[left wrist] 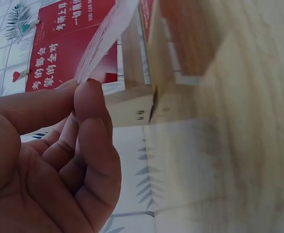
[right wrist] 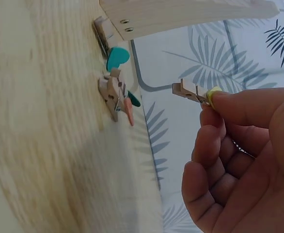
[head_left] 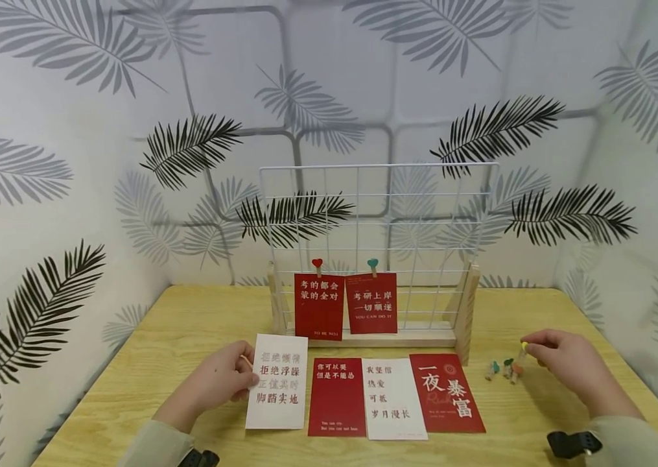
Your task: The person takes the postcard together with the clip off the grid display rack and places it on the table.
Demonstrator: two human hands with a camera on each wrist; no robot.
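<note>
My left hand (head_left: 228,378) pinches the edge of a white card (head_left: 277,383) with Chinese lettering, held up off the table; in the left wrist view the card (left wrist: 105,39) is seen nearly edge-on between thumb and forefinger. On the right, my right hand (head_left: 568,363) pinches a small wooden clothespin (right wrist: 188,91) by its yellow end. Just left of that hand lie several loose clothespins (right wrist: 112,92) with coloured heart tops. Two red cards, a left one (head_left: 318,308) and a right one (head_left: 372,305), hang from the white wire grid (head_left: 422,227) under a red-heart clothespin (head_left: 317,264) and a teal-heart clothespin (head_left: 373,264).
In front of the grid's wooden base (head_left: 375,339) lie a red card (head_left: 337,399), a white card (head_left: 394,415) and another red card (head_left: 448,395). All stand or lie on a wooden table (head_left: 188,324). Leaf-patterned walls enclose its back and sides.
</note>
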